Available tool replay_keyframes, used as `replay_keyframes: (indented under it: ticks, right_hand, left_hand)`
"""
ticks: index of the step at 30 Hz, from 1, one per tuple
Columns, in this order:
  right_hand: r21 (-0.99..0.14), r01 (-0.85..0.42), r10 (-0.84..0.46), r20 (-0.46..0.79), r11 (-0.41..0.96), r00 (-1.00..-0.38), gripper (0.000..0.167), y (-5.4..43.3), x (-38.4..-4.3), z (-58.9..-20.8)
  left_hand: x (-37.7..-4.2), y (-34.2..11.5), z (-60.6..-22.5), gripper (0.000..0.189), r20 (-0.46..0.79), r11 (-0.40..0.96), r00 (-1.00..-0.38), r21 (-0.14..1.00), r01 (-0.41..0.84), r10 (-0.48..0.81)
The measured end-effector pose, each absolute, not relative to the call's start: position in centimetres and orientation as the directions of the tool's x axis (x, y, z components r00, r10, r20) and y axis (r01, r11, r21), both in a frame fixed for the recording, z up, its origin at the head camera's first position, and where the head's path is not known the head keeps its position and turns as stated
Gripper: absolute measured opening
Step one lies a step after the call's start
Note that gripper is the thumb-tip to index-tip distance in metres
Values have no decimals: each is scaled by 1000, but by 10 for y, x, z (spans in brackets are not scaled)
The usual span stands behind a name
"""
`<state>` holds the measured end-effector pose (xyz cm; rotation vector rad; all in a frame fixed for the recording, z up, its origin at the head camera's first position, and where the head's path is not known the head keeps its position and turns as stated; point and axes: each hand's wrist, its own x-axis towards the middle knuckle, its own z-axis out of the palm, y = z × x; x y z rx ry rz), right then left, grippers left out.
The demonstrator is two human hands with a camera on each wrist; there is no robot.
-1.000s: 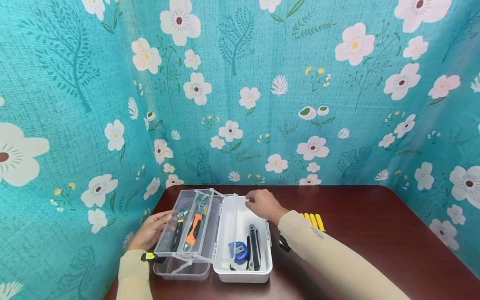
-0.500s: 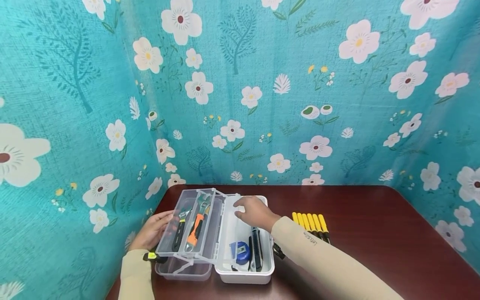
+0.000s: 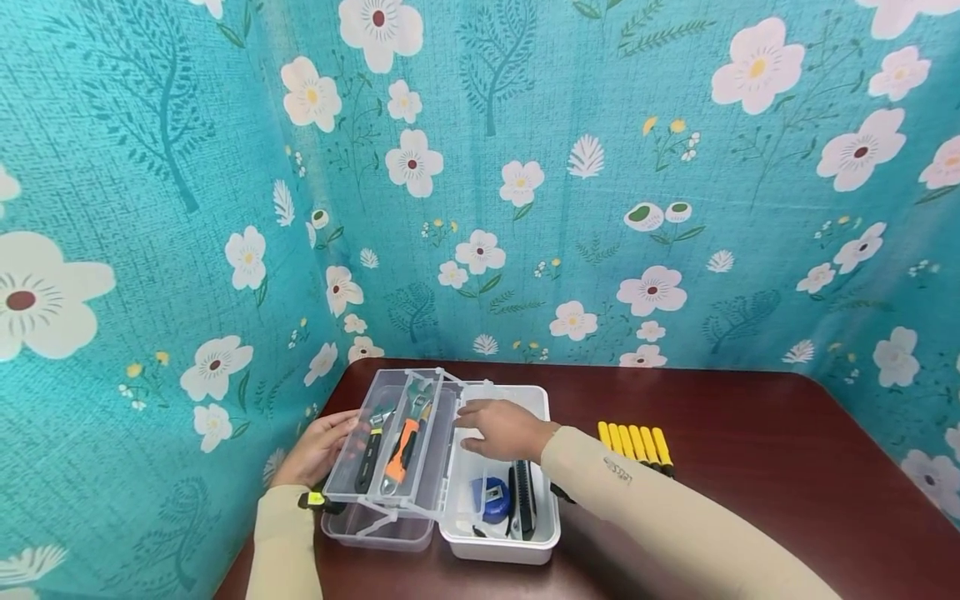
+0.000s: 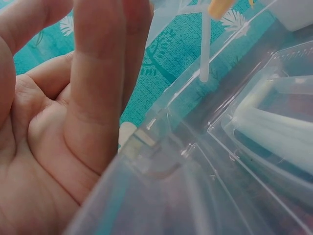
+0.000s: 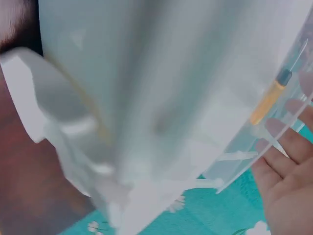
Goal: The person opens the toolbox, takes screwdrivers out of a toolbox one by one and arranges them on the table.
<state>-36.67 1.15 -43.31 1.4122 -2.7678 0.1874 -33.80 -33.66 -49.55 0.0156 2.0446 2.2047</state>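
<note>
A white toolbox (image 3: pixel 498 548) with clear fold-out trays (image 3: pixel 441 433) stands open on the table. My left hand (image 3: pixel 321 446) touches the trays' outer left side, its fingers showing through the plastic. Over the white compartment is my right hand (image 3: pixel 502 429), palm down, its fingers loose beside the trays' right edge; contact there is unclear. Inside the trays lie a black-handled adjustable wrench (image 3: pixel 369 458), an orange-and-black adjustable wrench (image 3: pixel 401 454) and a small orange-handled tool (image 5: pixel 266 104). A blue tape measure (image 3: pixel 493 498) and a black utility knife (image 3: pixel 523 500) lie in the white compartment.
Several yellow-handled tools (image 3: pixel 636 442) lie in a row on the dark red table (image 3: pixel 750 467), right of the toolbox. A teal flowered curtain (image 3: pixel 525 208) hangs behind the table and along the left.
My right hand has moved left and nearer across the white compartment, from its far end toward the trays. My left hand keeps its place. The view has tilted and turned slightly.
</note>
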Motion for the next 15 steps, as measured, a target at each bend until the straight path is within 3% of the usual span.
replay_keyframes:
  ticks: [5, 15]
  right_hand:
    - [-24, -836, -836, -35, 549, -548, 54, 1, -366, -432]
    - [-2, -765, -746, -218, 645, -629, 63, -25, -367, -436]
  left_hand:
    - [-339, -336, -495, 54, -90, -70, -989, 993, -99, 113]
    - [-337, -336, -495, 42, -99, -65, -991, 992, -104, 87]
